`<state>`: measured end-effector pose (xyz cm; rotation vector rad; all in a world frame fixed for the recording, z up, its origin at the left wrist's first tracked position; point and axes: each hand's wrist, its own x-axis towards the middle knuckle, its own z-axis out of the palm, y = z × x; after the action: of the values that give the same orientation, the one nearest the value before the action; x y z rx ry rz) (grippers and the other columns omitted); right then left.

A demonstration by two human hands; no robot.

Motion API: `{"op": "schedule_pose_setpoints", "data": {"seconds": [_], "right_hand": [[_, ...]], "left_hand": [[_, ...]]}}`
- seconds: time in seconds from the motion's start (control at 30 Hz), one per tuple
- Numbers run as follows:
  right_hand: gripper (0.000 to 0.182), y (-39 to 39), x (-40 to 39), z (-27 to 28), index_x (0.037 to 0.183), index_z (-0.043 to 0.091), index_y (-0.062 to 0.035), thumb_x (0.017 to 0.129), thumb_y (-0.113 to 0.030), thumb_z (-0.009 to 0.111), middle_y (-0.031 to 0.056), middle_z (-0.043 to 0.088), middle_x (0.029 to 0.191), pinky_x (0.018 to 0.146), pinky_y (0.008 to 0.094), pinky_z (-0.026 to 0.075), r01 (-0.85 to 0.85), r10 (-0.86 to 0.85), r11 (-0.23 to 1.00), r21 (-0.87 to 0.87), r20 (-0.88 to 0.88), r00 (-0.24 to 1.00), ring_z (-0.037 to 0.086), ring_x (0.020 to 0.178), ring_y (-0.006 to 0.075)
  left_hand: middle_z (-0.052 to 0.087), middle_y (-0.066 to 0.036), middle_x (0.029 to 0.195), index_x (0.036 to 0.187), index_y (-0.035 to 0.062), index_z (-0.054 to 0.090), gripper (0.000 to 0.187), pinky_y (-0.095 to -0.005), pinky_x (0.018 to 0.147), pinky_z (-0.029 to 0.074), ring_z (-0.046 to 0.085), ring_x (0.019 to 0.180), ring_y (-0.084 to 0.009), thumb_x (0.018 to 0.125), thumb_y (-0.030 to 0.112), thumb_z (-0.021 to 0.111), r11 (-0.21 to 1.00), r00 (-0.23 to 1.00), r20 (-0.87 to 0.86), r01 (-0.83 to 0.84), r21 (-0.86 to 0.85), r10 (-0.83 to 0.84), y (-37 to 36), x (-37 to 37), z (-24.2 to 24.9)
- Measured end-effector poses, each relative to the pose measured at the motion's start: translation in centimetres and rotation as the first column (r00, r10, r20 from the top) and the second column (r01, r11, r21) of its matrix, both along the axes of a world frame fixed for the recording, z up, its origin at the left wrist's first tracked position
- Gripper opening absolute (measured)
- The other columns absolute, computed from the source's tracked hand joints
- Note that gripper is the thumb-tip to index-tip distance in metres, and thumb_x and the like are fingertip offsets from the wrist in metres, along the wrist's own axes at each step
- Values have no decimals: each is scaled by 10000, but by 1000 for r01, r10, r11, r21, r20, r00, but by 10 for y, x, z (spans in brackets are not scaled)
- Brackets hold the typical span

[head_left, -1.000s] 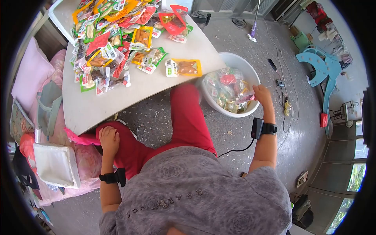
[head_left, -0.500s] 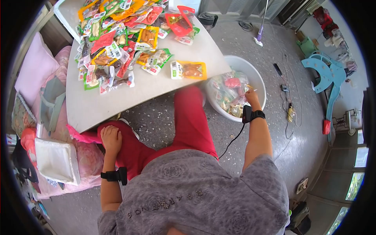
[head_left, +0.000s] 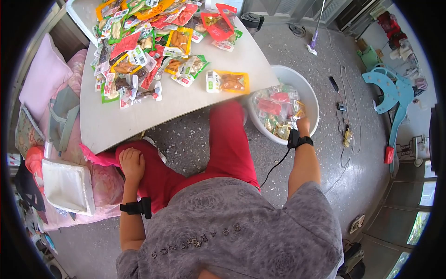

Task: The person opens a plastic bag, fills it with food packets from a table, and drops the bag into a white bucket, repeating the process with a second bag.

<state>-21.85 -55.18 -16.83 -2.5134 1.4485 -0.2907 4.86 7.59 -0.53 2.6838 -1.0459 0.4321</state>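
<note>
My left hand [head_left: 132, 162] lies flat on my left knee with its fingers stretched out, holding nothing. On the right, my right hand [head_left: 303, 124] reaches down inside a white tub [head_left: 312, 88] on the floor. Its fingers are too hidden to show whether they grip anything. Just beyond them is a yellow-edged food packet [head_left: 298, 109]. Clear and red food packets [head_left: 269, 106] fill the tub around it. On the table [head_left: 181, 104], a single yellow-edged packet [head_left: 227, 82] lies near the front edge, apart from a large pile of colourful food packets [head_left: 134, 56].
The table corner overhangs the tub's left rim. A white foam box [head_left: 68, 188] rests on a pink-covered bed [head_left: 104, 186] at left. Cables and a power strip [head_left: 346, 136] lie on the floor to the right, near a blue plastic chair [head_left: 388, 93]. A mop [head_left: 314, 42] stands behind.
My right hand has moved slightly down and right, lower in the tub, and its fingers are now less visible. Packets in the tub have shifted. My left hand stays on my knee.
</note>
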Motion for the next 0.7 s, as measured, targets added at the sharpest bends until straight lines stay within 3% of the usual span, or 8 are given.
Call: {"op": "schedule_pose_setpoints", "data": {"seconds": [0.07, 0.13, 0.2, 0.27, 0.37, 0.47, 0.67, 0.7], "right_hand": [[313, 22, 0, -26, 878, 497, 72, 663, -151, 451, 281, 514, 872, 729, 412, 404, 155, -149, 975, 158, -49, 988, 507, 840, 378], [296, 48, 1, -27, 855, 515, 59, 654, -150, 457, 281, 519, 854, 735, 407, 404, 56, -19, 979, 195, -186, 982, 510, 828, 382], [286, 104, 26, 26, 844, 524, 48, 651, -151, 454, 267, 528, 840, 740, 402, 405, 126, -115, 961, 244, -61, 992, 513, 820, 382], [248, 112, 42, 22, 810, 538, 15, 656, -164, 460, 247, 537, 828, 745, 400, 391, 74, -70, 944, 322, -25, 997, 514, 831, 361], [212, 121, 70, 33, 778, 536, 19, 700, -160, 453, 205, 553, 801, 699, 370, 404, 28, -111, 948, 317, 247, 963, 534, 771, 318], [176, 136, 101, 79, 784, 538, 19, 716, -129, 471, 160, 558, 763, 668, 325, 412, -81, -85, 974, 210, 678, 730, 541, 729, 259], [155, 191, 162, 175, 816, 517, 11, 708, -96, 542, 126, 544, 727, 564, 284, 426, -402, 282, 915, -39, 774, 567, 526, 603, 200], [147, 203, 166, 189, 843, 524, -8, 725, -96, 518, 103, 538, 778, 621, 278, 424, -445, 337, 896, -7, 663, 669, 533, 690, 181]], "left_hand": [[531, -79, 799, 728, 59, 524, 120, -367, 820, 299, 478, 866, -228, 622, 115, 534, 1000, 1000, 9, 4, 2, -4, -1, 0, 0], [533, -78, 797, 728, 60, 524, 121, -369, 819, 301, 479, 864, -227, 622, 116, 536, 1000, 1000, 5, 9, 0, -9, -2, 1, 1], [534, -76, 795, 730, 61, 525, 123, -372, 820, 304, 482, 863, -225, 621, 118, 537, 1000, 1000, -14, 2, -8, -2, 0, 3, -2], [537, -71, 794, 730, 65, 528, 122, -374, 823, 305, 485, 862, -220, 622, 120, 538, 1000, 1000, 1, 7, -18, -7, 0, 2, -2], [540, -63, 794, 728, 69, 532, 119, -377, 827, 306, 488, 861, -214, 622, 123, 539, 1000, 1000, 12, -13, -28, 13, 3, 1, -2], [542, -58, 794, 726, 72, 534, 116, -380, 829, 305, 489, 862, -211, 623, 126, 540, 998, 1000, 12, -28, -48, 29, 7, 1, -4], [542, -56, 784, 726, 73, 537, 117, -386, 831, 302, 489, 862, -211, 622, 127, 543, 996, 999, 9, -39, -76, 40, 10, 1, -4], [542, -56, 782, 726, 72, 537, 117, -387, 831, 302, 489, 861, -211, 622, 127, 543, 996, 999, 9, -39, -82, 40, 11, 1, -4]]}}
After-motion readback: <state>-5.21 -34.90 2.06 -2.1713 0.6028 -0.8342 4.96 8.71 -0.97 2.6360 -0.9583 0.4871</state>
